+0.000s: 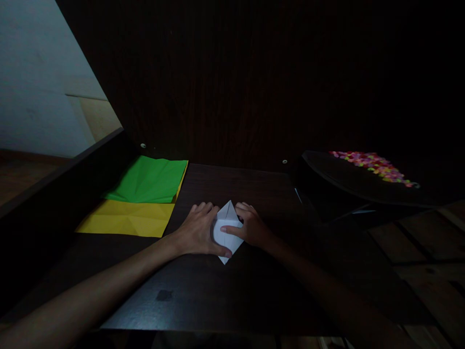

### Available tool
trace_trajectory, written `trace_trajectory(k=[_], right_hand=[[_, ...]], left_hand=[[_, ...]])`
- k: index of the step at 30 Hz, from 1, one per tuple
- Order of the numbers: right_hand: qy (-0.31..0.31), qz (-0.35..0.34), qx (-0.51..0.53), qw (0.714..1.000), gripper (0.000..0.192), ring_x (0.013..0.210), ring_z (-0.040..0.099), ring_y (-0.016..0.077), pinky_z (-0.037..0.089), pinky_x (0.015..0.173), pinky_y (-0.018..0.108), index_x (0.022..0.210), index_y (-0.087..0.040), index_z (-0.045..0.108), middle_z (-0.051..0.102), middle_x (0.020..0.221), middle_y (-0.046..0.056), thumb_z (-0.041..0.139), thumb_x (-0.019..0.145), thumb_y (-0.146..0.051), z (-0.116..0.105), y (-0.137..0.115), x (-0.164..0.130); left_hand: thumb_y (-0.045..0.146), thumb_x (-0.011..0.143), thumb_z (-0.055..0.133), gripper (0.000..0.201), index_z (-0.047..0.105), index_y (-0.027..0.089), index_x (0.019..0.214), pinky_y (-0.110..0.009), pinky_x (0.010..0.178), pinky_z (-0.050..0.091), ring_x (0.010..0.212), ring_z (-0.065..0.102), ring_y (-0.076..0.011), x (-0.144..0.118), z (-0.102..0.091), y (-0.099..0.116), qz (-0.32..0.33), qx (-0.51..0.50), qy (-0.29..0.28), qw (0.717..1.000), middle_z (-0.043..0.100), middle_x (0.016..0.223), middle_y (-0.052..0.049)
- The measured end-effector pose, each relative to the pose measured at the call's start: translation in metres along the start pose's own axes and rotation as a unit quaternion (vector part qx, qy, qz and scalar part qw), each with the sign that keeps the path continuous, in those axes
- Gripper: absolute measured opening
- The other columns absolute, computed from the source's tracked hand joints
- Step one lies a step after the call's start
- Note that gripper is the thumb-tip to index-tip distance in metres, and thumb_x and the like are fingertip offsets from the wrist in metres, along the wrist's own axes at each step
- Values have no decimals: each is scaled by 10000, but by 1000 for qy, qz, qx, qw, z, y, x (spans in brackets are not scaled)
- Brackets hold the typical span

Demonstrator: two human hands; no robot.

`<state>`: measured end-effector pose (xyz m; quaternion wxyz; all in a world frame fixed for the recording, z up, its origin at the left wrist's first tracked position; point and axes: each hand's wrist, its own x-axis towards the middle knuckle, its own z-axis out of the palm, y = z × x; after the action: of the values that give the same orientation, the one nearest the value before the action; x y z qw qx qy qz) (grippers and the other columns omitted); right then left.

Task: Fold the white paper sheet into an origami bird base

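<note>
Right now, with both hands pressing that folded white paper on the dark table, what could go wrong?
1. The light is dim, so the edges of the small folded white paper may be misaligned without showing.
2. The left hand and the right hand cover much of it; uneven pressure could skew or tear a crease.
3. A forearm sweep could shift the green paper sheet and the yellow paper sheet nearby.

Head view, looking down, near, perhaps dim
</note>
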<state>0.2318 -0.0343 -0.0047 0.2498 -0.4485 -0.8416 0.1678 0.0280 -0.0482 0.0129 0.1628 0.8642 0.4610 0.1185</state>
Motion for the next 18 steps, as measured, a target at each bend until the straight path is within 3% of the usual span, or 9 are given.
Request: trace_trajectory(k=[5, 8, 12, 15, 18], right_hand=[[8, -7, -1, 1000, 322, 747, 488, 189, 382, 721, 326, 731, -186, 557, 525, 764, 6, 803, 712, -393, 1, 1, 0], [6, 0, 0, 1000, 326, 762, 495, 192, 384, 737, 328, 735, -184, 559, 528, 771, 7, 807, 707, -392, 1, 1, 0], [-9, 3, 2, 1000, 311, 787, 511, 199, 383, 765, 340, 760, -178, 583, 551, 805, 16, 800, 714, -395, -2, 0, 0], [-8, 5, 0, 1000, 307, 781, 512, 200, 385, 759, 342, 758, -183, 578, 551, 804, 17, 790, 721, -402, -2, 0, 0], [-3, 10, 3, 1000, 311, 784, 515, 205, 395, 753, 344, 753, -185, 567, 544, 800, 19, 790, 720, -399, -1, 0, -1]], left_hand=[[862, 352, 688, 1259, 426, 142, 1351, -604, 1016, 298, 1157, 447, -439, -3, 3, 2, 1, 5, -4, 1000, 519, 1225, -190], [843, 369, 705, 1218, 442, 141, 1329, -609, 1003, 305, 1140, 456, -427, -2, -2, 0, 7, -10, -9, 1000, 521, 1215, -180], [642, 644, 740, 693, 567, 183, 1134, -453, 902, 415, 985, 538, -292, 4, -18, -13, 53, -97, -50, 993, 586, 1041, -81], [418, 827, 663, 284, 626, 170, 960, -313, 767, 441, 848, 558, -204, 8, -23, -25, 83, -155, -40, 984, 587, 912, -47], [285, 878, 603, 149, 656, 154, 922, -259, 687, 431, 762, 561, -162, 11, -20, -30, 89, -196, -18, 976, 595, 859, -41]])
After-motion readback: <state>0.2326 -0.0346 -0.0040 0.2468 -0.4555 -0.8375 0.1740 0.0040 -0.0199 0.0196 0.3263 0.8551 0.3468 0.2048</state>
